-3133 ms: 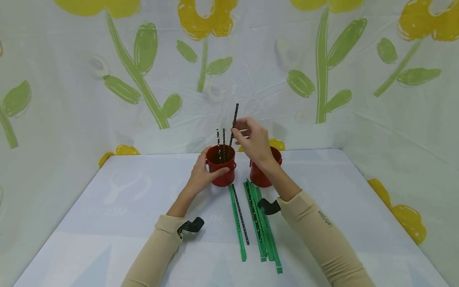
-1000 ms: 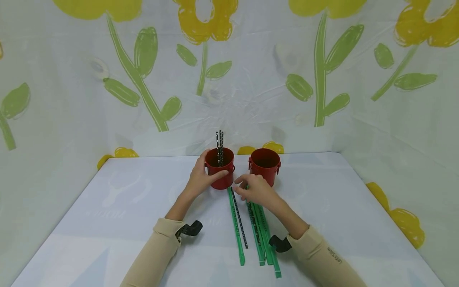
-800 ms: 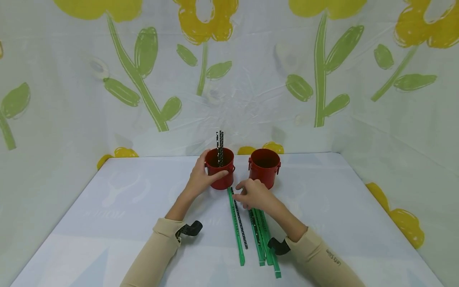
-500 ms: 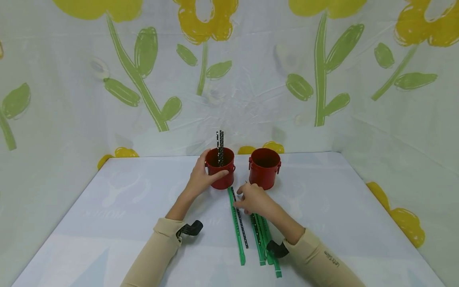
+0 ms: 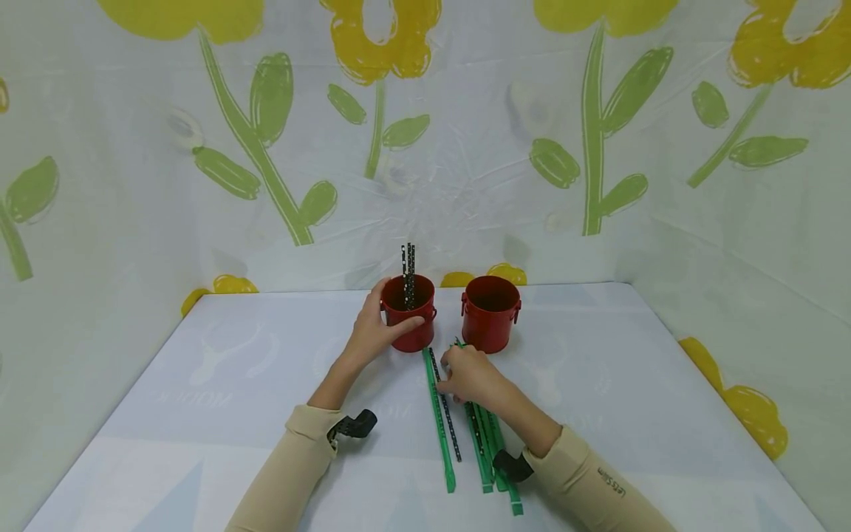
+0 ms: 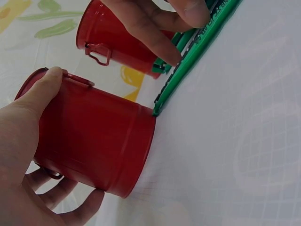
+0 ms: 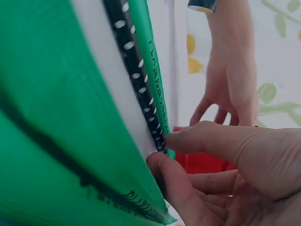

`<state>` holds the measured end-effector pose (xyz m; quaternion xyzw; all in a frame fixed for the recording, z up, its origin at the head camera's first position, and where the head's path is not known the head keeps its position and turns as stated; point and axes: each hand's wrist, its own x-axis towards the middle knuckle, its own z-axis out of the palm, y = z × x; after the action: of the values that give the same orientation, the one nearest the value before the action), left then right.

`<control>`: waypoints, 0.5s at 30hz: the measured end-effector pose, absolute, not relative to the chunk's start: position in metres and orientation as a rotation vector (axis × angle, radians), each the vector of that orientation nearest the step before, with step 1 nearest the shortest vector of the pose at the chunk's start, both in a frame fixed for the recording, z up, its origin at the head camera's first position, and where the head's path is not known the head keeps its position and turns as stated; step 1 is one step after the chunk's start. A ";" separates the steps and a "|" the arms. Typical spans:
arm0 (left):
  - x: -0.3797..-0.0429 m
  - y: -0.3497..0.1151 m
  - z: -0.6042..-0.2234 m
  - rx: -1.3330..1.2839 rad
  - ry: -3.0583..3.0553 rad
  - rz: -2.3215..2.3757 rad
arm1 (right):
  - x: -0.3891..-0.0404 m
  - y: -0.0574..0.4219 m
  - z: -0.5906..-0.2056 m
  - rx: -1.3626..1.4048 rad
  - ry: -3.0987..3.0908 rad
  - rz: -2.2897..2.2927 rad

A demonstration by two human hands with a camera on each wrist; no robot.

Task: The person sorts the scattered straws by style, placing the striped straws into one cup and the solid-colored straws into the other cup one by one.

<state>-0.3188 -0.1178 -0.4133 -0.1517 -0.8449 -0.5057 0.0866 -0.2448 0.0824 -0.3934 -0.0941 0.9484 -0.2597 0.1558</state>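
My left hand point(image 5: 368, 332) holds the left red bucket point(image 5: 414, 336), thumb and fingers spread round its wall. Inside that bucket several black straws point(image 5: 408, 277) with white dots stand upright, close together. On the table in front of it lies another dotted black straw point(image 5: 453, 434), beside a long green printed wrapper point(image 5: 442, 436). My right hand point(image 5: 473, 375) pinches this loose straw near its far end; the right wrist view shows the thumb point(image 7: 186, 140) and forefinger on either side of it. The forearm and hand partly cover the green bundle to the right.
A second red bucket point(image 5: 490, 325) with side handles stands just beyond my right hand. Several green wrapped strips point(image 5: 497, 458), with a dotted black straw point(image 5: 476, 432) among them, lie below it. Behind the table point(image 5: 219, 384) hangs a flower-printed cloth point(image 5: 465, 148).
A dotted straw held over the left bucket earlier now stands inside it with the others. My right hand has come down to the loose straw and closed on it. The left hand keeps its hold.
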 end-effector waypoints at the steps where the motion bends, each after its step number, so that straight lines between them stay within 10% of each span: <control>1: -0.319 -0.118 -0.413 -0.453 -2.516 -1.507 | -0.245 0.082 -0.393 -0.262 2.715 -0.736; 15: -0.318 -0.118 -0.413 -0.433 -2.535 -1.494 | -0.241 0.078 -0.394 -0.253 2.760 -0.656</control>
<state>-0.3183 -0.1176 -0.4130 -0.1452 -0.8493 -0.5006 0.0836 -0.2411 0.0777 -0.3935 -0.0879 0.9587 -0.2278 0.1460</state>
